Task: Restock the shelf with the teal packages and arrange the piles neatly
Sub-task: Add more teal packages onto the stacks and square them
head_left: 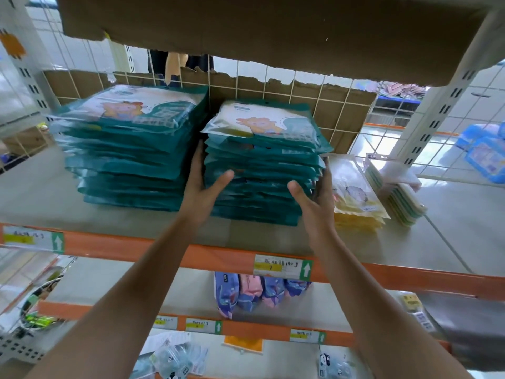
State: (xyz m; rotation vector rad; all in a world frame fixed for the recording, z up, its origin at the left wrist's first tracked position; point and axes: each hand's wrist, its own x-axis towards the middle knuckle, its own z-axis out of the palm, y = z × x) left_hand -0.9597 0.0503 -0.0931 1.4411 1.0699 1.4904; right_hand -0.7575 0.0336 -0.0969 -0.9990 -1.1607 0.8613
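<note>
Head view: right pile (262, 170) of teal packages sits mid-shelf (41, 192), just beside taller left pile (128, 149), a narrow gap between them. Left hand (202, 184) lies flat against the right pile's left side and right hand (314, 198) against its right side, fingers straight, thumbs spread across the front, nothing pinched. Yellow packs (355, 198) touch the right pile's right edge behind the right hand; orange rail (136, 250) runs along the shelf front, cardboard (341, 116) at the back.
</note>
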